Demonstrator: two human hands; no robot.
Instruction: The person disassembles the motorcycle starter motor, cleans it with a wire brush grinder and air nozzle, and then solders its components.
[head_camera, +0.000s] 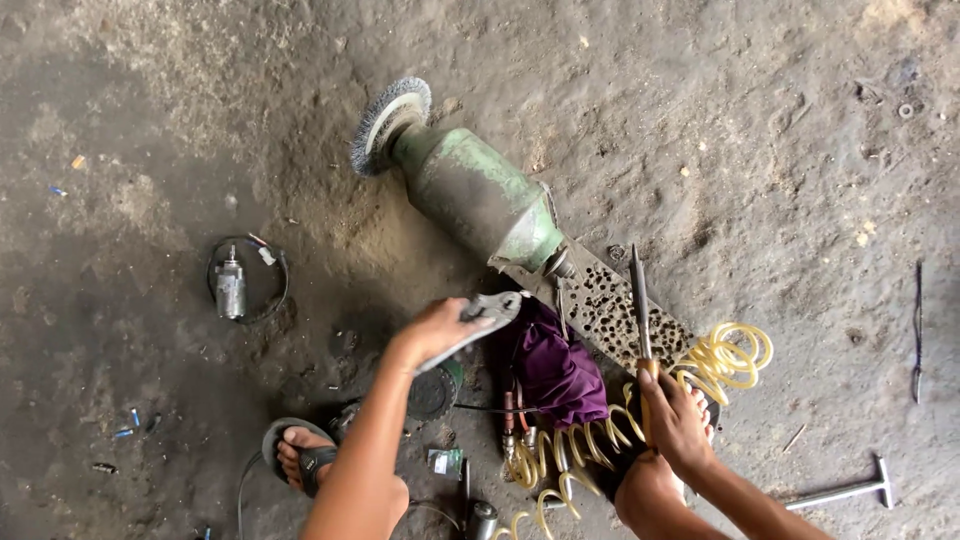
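Head view shows your left hand (437, 328) curled around one grey metal plate (478, 322), held tilted above the ground. Your right hand (675, 420) grips one long screwdriver (640, 305), pointing upward. Between them lie one purple cloth (555, 370) and one yellow coiled hose (640, 410), below one green motor (480, 195) with one wire brush wheel (388, 122).

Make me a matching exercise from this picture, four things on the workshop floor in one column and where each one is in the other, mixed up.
Things:
1. wire brush wheel
2. screwdriver
3. T-handle wrench
4. purple cloth

Places:
A. lying alone on the floor at lower right
B. held in the right hand
C. on the end of the green motor
D. beside the yellow coiled hose, below the left hand

Pairs: 1-C, 2-B, 3-A, 4-D
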